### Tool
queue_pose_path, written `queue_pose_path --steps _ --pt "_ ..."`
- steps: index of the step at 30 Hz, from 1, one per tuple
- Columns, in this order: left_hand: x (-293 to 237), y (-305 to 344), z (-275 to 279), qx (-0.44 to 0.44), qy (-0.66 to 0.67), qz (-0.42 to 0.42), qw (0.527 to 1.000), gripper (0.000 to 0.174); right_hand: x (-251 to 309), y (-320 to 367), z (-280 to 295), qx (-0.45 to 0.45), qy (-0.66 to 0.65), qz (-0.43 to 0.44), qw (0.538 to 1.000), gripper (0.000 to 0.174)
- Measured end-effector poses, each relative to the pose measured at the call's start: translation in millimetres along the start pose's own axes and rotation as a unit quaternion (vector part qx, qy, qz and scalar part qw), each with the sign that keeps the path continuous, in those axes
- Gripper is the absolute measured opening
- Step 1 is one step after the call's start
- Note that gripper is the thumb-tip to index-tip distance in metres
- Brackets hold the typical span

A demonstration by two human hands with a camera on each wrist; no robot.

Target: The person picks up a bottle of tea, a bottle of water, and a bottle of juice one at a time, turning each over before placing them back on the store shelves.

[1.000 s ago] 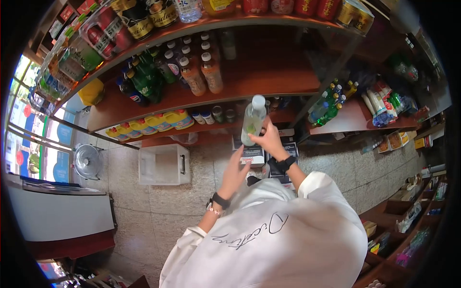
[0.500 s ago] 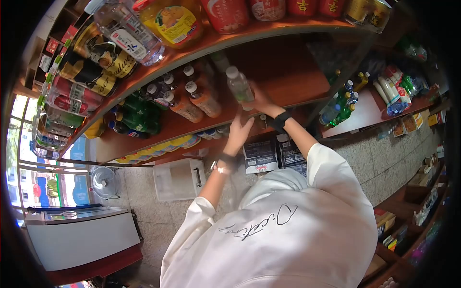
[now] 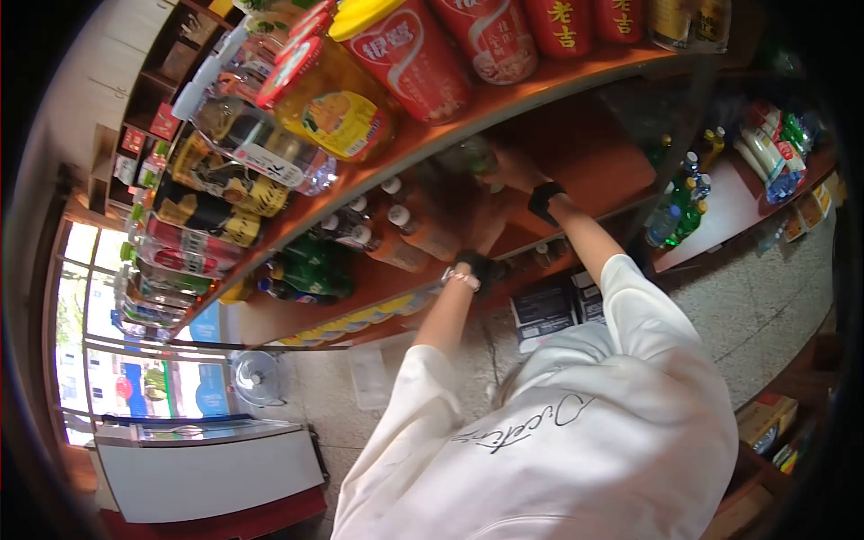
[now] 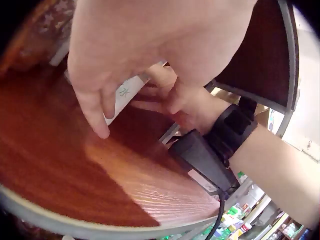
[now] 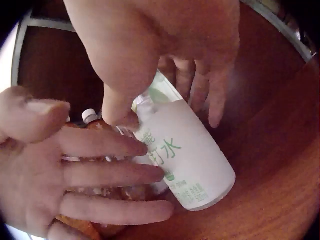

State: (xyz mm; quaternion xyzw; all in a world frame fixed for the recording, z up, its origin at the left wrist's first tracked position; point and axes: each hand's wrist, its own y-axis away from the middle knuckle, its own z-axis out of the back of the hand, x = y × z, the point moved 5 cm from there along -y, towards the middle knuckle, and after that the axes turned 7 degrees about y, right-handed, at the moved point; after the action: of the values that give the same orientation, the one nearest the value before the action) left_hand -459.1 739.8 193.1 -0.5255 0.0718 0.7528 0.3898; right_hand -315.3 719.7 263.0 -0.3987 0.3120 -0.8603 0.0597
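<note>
A bottle [image 5: 187, 155] with a white label and green characters is tilted over the wooden shelf board [image 5: 280, 170]. The thumb and fingers of my right hand [image 5: 165, 45] grip its upper part. Next to the bottle's side, my left hand [image 5: 95, 170] has its fingers stretched out straight, the tips right at the label. From the head, both the right hand [image 3: 520, 169] and the left hand [image 3: 488, 225] reach in under the upper shelf, dim and blurred. Bottles of orange drink [image 3: 423, 236] with white caps stand left of the hands.
The upper shelf edge [image 3: 504, 117] runs above my hands, carrying jars, cans and a water bottle [image 3: 261, 148]. Green bottles [image 3: 315, 270] stand farther left on the same board. On the floor are dark cartons [image 3: 544, 315] and a translucent bin [image 3: 369, 378]. Colored bottles [image 3: 684, 211] stand at right.
The right hand has carried the bottle forward from over the floor to inside the middle shelf. The left hand has followed it in. The head view has moved closer to the shelves.
</note>
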Motion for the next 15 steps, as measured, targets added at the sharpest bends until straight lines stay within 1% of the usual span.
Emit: queue_pose_path --steps 2,3,4,6,7,8,9,10,12,15 --pt "-10 -13 1 0.012 -0.041 -0.011 0.999 0.031 -22 -10 -4 0.064 0.036 -0.072 0.995 0.065" --pt "-16 -20 -1 0.017 -0.058 -0.019 0.998 0.03 -26 -17 -4 0.035 0.054 -0.052 0.997 0.064" --pt "-23 -31 -5 0.022 -0.074 -0.027 0.997 0.03 -33 -23 -5 0.029 0.054 -0.048 0.997 0.064" --pt "-37 -44 -9 0.036 -0.103 -0.044 0.993 0.03 -34 -31 3 0.017 0.02 -0.048 0.998 0.066" --pt "-41 -30 -2 0.044 -0.116 -0.052 0.991 0.03 -29 -34 8 0.05 0.055 -0.088 0.993 0.066" --pt "-46 2 15 0.053 -0.129 -0.058 0.989 0.03 -45 -38 4 0.045 0.057 -0.089 0.993 0.066" --pt "-52 20 28 0.062 -0.142 -0.062 0.986 0.03 -59 -42 -6 0.067 0.055 -0.093 0.992 0.064" --pt "-57 18 32 0.071 -0.156 -0.066 0.983 0.03 -74 -43 -16 0.091 0.053 -0.098 0.99 0.062" --pt "-64 18 30 0.09 -0.183 -0.069 0.977 0.03 -86 -36 -18 0.079 0.048 -0.103 0.99 0.062" --pt "-76 15 24 0.113 -0.212 -0.079 0.967 0.029 -104 -50 -14 0.059 0.055 -0.106 0.991 0.061"
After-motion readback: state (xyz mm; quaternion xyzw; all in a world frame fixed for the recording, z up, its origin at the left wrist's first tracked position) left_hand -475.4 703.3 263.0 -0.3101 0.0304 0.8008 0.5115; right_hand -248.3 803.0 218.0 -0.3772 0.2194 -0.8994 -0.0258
